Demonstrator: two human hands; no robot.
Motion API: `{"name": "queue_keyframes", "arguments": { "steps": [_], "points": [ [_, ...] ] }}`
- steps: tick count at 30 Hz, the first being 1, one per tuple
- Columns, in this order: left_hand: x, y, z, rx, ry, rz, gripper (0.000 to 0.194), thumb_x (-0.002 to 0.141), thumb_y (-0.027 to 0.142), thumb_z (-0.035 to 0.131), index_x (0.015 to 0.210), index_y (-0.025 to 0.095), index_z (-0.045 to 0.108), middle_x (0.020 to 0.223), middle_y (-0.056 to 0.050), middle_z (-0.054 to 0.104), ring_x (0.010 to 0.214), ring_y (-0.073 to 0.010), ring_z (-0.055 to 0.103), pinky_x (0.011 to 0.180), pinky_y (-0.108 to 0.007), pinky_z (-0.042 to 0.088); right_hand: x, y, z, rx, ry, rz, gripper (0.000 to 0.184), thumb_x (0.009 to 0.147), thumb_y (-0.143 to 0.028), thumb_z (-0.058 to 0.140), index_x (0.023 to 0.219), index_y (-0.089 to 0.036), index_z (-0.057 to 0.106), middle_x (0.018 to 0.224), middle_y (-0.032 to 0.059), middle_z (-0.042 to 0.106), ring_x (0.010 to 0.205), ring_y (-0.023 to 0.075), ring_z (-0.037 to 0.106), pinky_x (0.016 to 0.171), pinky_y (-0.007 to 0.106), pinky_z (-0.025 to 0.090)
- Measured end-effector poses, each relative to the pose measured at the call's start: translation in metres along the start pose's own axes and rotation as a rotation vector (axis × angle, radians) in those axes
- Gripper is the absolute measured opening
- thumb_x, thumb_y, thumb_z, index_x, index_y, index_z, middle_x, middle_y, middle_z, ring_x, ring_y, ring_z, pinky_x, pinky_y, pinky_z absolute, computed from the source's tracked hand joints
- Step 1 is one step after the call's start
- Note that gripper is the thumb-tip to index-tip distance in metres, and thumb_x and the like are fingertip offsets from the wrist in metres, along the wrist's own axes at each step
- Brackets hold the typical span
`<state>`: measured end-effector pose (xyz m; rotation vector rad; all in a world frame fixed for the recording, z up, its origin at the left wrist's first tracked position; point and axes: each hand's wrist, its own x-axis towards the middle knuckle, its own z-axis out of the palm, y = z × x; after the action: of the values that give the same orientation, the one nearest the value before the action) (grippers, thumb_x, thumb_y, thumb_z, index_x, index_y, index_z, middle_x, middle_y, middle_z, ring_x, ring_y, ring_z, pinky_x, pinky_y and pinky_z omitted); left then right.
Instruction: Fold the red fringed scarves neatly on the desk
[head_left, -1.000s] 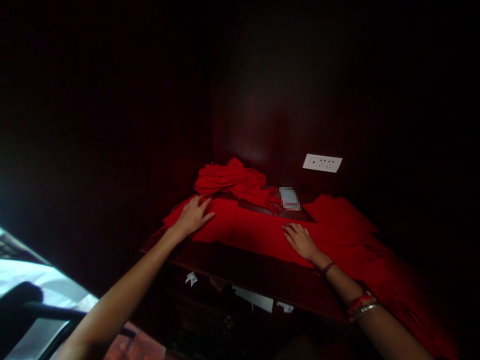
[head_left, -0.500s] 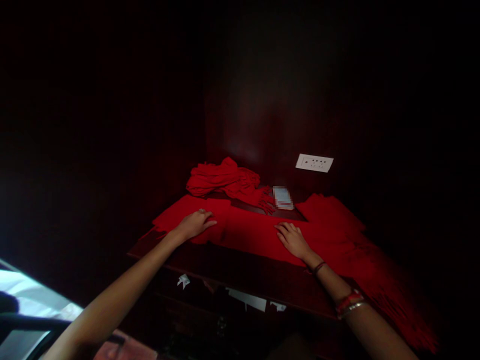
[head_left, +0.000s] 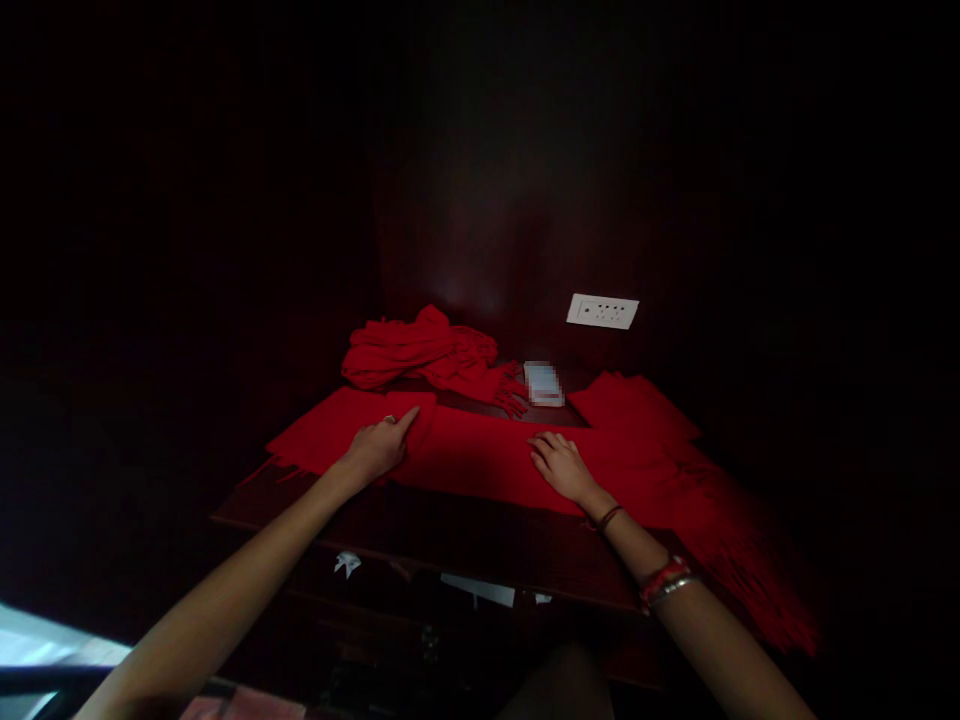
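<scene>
On dark table (head_left: pixel 480 540) | red scarf (head_left: pixel 476 455) lying flat | left hand (head_left: pixel 377 448) on it (gripping, I cannot tell) | right hand (head_left: pixel 562 468) resting, fingers loosely extended

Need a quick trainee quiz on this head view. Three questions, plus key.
1. True or false: the left hand wears a ring.
2. Which is nearer the pale pixelated rectangle: A) left hand, or B) right hand?
3. Fill in: seen from the wearer, the bunched red cloth lies ____ the flat red strip.

Key: 1 true; 2 B; 3 beyond.
</scene>
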<state>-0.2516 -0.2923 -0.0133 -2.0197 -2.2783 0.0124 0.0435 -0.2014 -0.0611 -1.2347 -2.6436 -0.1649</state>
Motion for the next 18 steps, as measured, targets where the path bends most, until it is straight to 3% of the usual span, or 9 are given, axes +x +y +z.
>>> {"name": "queue_keyframes", "arguments": {
  "steps": [2, 4, 7, 9, 11, 14, 16, 18],
  "points": [
    [-0.001, 0.009, 0.003, 0.016, 0.086, 0.055, 0.056, 0.075, 0.02, 0.036, 0.129, 0.024, 0.021, 0.117, -0.013, 0.042, 0.107, -0.0277, 0.04, 0.082, -0.039, 0.034, 0.0, -0.001, -0.001, 0.003, 0.006, 0.001, 0.035, 0.086, -0.031, 0.027, 0.113, -0.019, 0.046, 0.109, 0.0087, 0.048, 0.097, 0.0183, 0.041, 0.08, 0.031, 0.032],
    [-0.003, 0.025, 0.009, 0.033, 0.132, 0.23, 0.052, 0.076, 0.026, 0.039, 0.127, 0.024, 0.027, 0.13, -0.011, 0.029, 0.12, -0.0287, 0.02, 0.092, -0.043, 0.024, 0.0, -0.001, -0.001, -0.003, 0.017, 0.001, 0.035, 0.086, -0.03, 0.027, 0.111, -0.018, 0.047, 0.108, 0.0088, 0.048, 0.096, 0.0183, 0.042, 0.08, 0.031, 0.032],
    [-0.003, 0.045, 0.019, 0.021, 0.061, 0.447, 0.047, 0.079, 0.036, 0.037, 0.124, 0.024, 0.033, 0.135, -0.007, 0.02, 0.124, -0.0269, 0.01, 0.096, -0.044, 0.016, -0.001, -0.003, -0.003, -0.012, 0.023, 0.004, 0.035, 0.086, -0.029, 0.027, 0.11, -0.018, 0.048, 0.107, 0.0086, 0.049, 0.095, 0.0181, 0.042, 0.08, 0.03, 0.032],
    [0.0, 0.048, 0.023, 0.033, 0.031, 0.377, 0.045, 0.079, 0.036, 0.038, 0.122, 0.024, 0.037, 0.135, -0.007, 0.02, 0.123, -0.0291, 0.011, 0.094, -0.046, 0.019, -0.001, -0.003, -0.004, -0.018, 0.012, 0.012, 0.034, 0.086, -0.029, 0.026, 0.11, -0.018, 0.048, 0.107, 0.0085, 0.049, 0.096, 0.0177, 0.042, 0.08, 0.03, 0.032],
    [0.004, 0.042, 0.022, 0.059, 0.034, 0.199, 0.043, 0.078, 0.028, 0.039, 0.12, 0.024, 0.039, 0.135, -0.009, 0.021, 0.121, -0.0331, 0.016, 0.089, -0.048, 0.026, -0.001, -0.004, -0.005, -0.024, 0.0, 0.015, 0.034, 0.086, -0.028, 0.026, 0.111, -0.018, 0.048, 0.108, 0.0085, 0.049, 0.097, 0.0175, 0.042, 0.081, 0.03, 0.032],
    [0.009, 0.02, 0.012, 0.019, 0.003, -0.002, 0.048, 0.077, 0.017, 0.036, 0.125, 0.024, 0.031, 0.127, -0.014, 0.031, 0.107, -0.0302, 0.04, 0.079, -0.041, 0.038, -0.001, -0.004, -0.005, -0.03, 0.0, 0.014, 0.034, 0.086, -0.028, 0.027, 0.111, -0.018, 0.048, 0.108, 0.0086, 0.049, 0.097, 0.0178, 0.042, 0.081, 0.031, 0.031],
    [0.012, 0.0, 0.002, -0.088, -0.022, -0.013, 0.052, 0.079, 0.022, 0.035, 0.129, 0.024, 0.021, 0.118, -0.014, 0.04, 0.095, -0.0248, 0.05, 0.075, -0.035, 0.041, 0.0, -0.004, -0.004, -0.035, 0.002, 0.013, 0.034, 0.086, -0.028, 0.026, 0.11, -0.018, 0.048, 0.107, 0.0089, 0.049, 0.097, 0.0182, 0.042, 0.082, 0.031, 0.031],
    [0.014, -0.024, -0.007, -0.187, 0.004, -0.064, 0.055, 0.081, 0.036, 0.033, 0.131, 0.021, 0.016, 0.114, -0.015, 0.043, 0.093, -0.0254, 0.051, 0.075, -0.035, 0.041, 0.0, -0.004, -0.003, -0.039, 0.008, 0.015, 0.034, 0.086, -0.028, 0.026, 0.11, -0.018, 0.048, 0.107, 0.0091, 0.049, 0.096, 0.0185, 0.042, 0.081, 0.031, 0.031]
  ]
}}
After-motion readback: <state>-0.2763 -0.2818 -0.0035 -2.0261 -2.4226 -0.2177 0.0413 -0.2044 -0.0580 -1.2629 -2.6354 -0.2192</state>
